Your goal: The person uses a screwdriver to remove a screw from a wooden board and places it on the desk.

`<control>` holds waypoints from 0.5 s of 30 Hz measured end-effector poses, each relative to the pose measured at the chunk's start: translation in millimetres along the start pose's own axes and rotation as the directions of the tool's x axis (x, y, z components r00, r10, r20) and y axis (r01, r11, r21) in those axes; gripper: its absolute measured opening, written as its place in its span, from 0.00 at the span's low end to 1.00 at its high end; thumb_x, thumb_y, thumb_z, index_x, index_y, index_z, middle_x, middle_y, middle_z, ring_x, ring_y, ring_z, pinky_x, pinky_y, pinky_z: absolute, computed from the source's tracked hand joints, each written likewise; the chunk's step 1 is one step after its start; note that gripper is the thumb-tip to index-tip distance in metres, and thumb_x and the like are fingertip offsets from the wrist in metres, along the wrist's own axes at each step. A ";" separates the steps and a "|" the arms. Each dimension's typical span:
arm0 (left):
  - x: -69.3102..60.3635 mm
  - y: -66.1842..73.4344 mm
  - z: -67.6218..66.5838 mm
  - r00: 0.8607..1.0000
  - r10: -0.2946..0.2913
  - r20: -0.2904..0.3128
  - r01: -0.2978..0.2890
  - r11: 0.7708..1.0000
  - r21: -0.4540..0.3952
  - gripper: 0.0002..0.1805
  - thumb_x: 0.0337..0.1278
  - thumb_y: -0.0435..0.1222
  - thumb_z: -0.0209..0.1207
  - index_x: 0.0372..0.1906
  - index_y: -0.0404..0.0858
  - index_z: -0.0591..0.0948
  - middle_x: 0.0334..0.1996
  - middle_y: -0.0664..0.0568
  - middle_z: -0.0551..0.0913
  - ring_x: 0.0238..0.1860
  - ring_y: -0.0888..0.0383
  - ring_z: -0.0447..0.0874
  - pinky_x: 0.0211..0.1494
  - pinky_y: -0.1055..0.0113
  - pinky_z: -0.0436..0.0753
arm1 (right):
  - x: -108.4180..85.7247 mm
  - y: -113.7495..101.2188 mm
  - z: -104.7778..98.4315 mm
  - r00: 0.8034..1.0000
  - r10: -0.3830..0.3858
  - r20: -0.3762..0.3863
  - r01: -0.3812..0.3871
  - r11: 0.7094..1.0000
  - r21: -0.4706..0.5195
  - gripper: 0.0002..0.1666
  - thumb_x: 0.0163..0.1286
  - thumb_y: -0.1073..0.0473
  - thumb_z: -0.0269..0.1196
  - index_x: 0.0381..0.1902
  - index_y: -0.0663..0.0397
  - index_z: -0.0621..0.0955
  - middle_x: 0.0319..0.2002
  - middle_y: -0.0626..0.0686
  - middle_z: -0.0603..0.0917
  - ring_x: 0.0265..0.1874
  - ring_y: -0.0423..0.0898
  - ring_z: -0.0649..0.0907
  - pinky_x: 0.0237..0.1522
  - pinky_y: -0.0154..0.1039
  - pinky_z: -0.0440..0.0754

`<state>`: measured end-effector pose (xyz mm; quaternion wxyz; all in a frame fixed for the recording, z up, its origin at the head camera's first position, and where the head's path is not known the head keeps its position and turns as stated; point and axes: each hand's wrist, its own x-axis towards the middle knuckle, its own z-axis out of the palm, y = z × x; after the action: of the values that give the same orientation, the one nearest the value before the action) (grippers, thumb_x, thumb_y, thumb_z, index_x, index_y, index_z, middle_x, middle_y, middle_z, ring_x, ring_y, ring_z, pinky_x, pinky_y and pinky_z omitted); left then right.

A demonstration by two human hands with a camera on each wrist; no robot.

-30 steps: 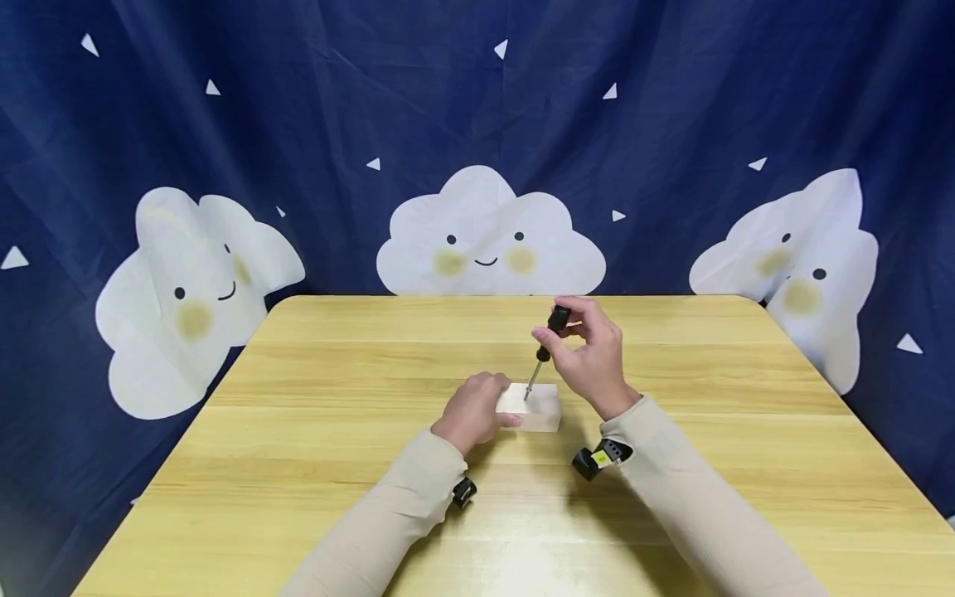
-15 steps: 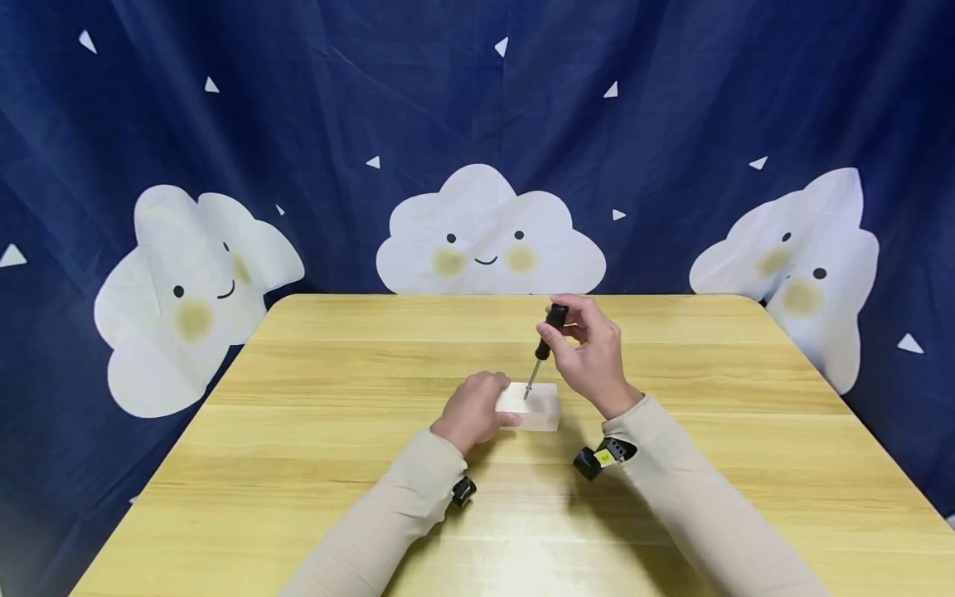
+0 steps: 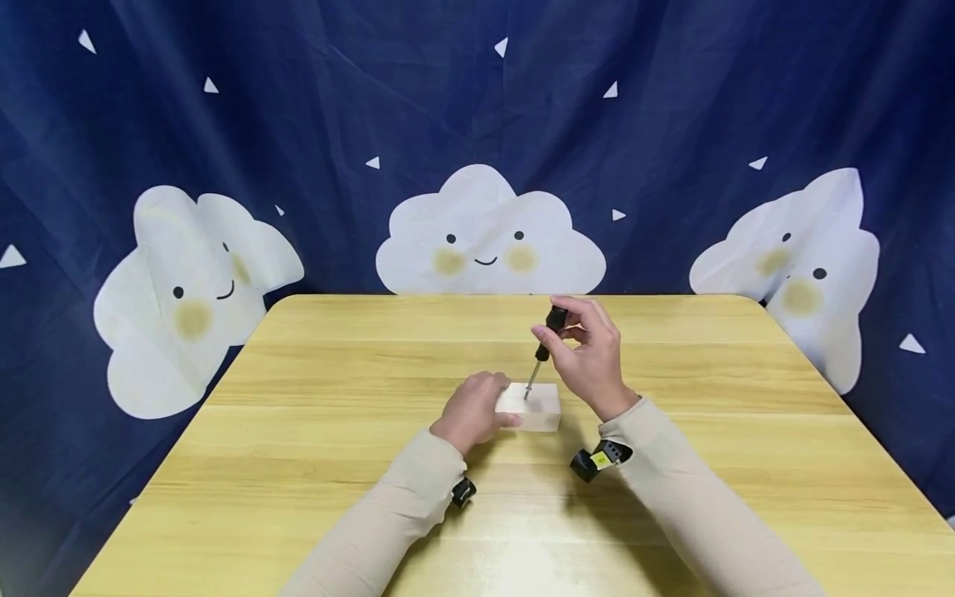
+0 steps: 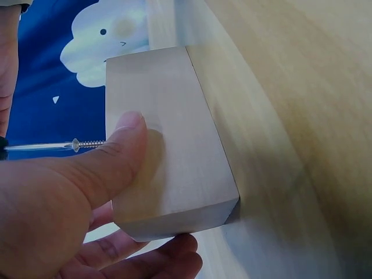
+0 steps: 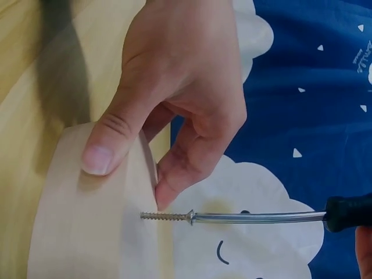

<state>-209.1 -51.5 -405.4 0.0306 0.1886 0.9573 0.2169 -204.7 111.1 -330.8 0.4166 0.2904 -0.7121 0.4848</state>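
Note:
A pale wooden block (image 3: 548,402) lies on the table, and my left hand (image 3: 472,410) grips its left end, thumb on the near face of the block (image 4: 168,122). A threaded screw (image 5: 165,217) stands in the block's top face, most of its thread showing in the right wrist view. The metal shaft of a black-handled screwdriver (image 3: 543,350) meets the screw head, leaning slightly right. My right hand (image 3: 593,356) pinches the handle between thumb and fingers, above the block.
The light wooden table (image 3: 336,373) extends around both hands. Behind it hangs a dark blue cloth (image 3: 321,124) with smiling clouds and small white triangles. A black wrist camera (image 3: 585,464) is on the right wrist, another (image 3: 463,492) on the left.
The right thumb and fingers have shifted slightly on the screwdriver handle, the thumb moving a little left since half a second ago. The left hand and the block have kept their place.

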 end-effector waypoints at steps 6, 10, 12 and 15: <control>-0.3 -1.1 1.0 1.000 0.009 -0.006 -0.009 1.000 0.000 0.34 0.45 0.47 0.72 0.56 0.32 0.79 0.48 0.42 0.82 0.49 0.48 0.80 0.55 0.58 0.79 | 1.2 1.6 -2.1 0.999 -0.006 0.035 0.006 1.000 0.012 0.25 0.47 0.85 0.68 0.45 0.81 0.74 0.29 0.68 0.77 0.24 0.57 0.80 0.28 0.30 0.83; 1.1 -1.1 0.7 1.000 0.010 -0.013 -0.010 1.000 -0.003 0.33 0.45 0.46 0.72 0.56 0.32 0.79 0.48 0.42 0.82 0.49 0.49 0.80 0.54 0.59 0.80 | 1.7 2.0 -2.6 0.997 -0.003 0.080 -0.002 0.998 0.056 0.23 0.50 0.86 0.65 0.46 0.81 0.74 0.34 0.70 0.79 0.27 0.56 0.82 0.30 0.33 0.85; 1.4 -0.9 0.6 1.000 0.011 -0.013 -0.011 1.000 0.001 0.33 0.45 0.46 0.72 0.56 0.32 0.79 0.48 0.42 0.82 0.49 0.49 0.80 0.55 0.59 0.79 | 0.9 1.8 -1.4 0.996 -0.018 0.090 0.012 0.998 0.065 0.24 0.49 0.86 0.66 0.45 0.80 0.74 0.36 0.71 0.79 0.28 0.56 0.82 0.30 0.36 0.85; 1.2 -1.0 1.1 1.000 0.017 -0.010 -0.017 1.000 0.006 0.34 0.45 0.47 0.72 0.56 0.32 0.79 0.49 0.42 0.82 0.50 0.48 0.80 0.55 0.59 0.79 | -1.1 1.2 1.7 0.997 -0.048 0.066 0.044 0.997 0.058 0.26 0.44 0.85 0.70 0.43 0.79 0.75 0.35 0.71 0.77 0.28 0.57 0.80 0.29 0.36 0.85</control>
<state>-210.3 -51.5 -406.8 0.0233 0.1959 0.9565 0.2151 -205.7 110.0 -332.6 0.3951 0.3346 -0.7048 0.4850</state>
